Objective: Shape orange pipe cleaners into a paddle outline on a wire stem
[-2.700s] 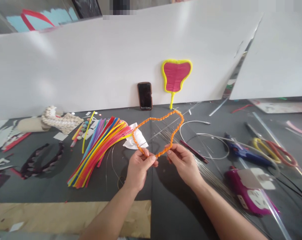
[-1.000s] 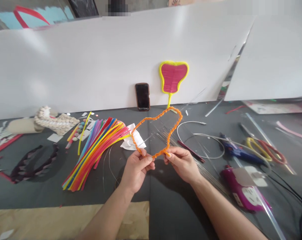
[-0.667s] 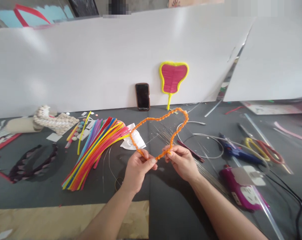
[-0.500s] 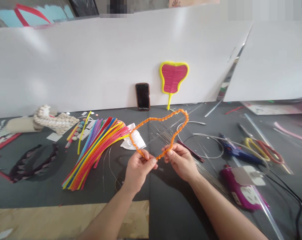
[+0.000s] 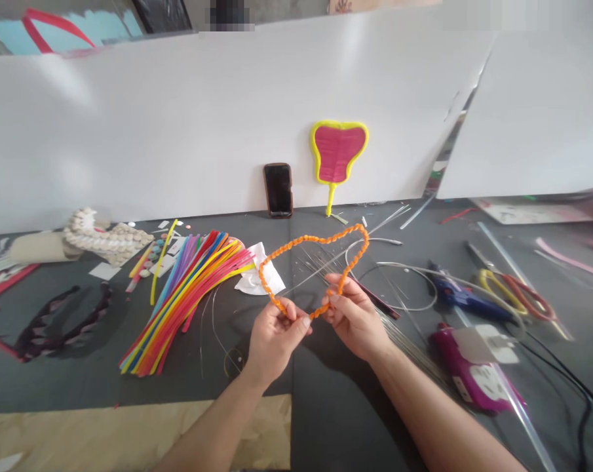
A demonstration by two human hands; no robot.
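Observation:
Both hands pinch the lower part of an orange twisted pipe-cleaner loop, raised above the dark table. My left hand grips it at lower left, fingers closed. On the lower right side, my right hand holds it between thumb and fingers. The loop has an uneven outline, with a rounded point at its upper right. Beyond it, a fan-shaped piece with a pink middle and yellow fuzzy rim leans on the white board. A bundle of coloured pipe cleaners lies left of my left hand.
A phone stands against the white board. To the right lie a blue glue gun, scissors, a purple power adapter and thin wires. A dark braided headband lies at left, near white tissue.
The loop has tilted and dipped slightly at its top, still held by both hands. My right hand has shifted a little. The view has moved slightly.

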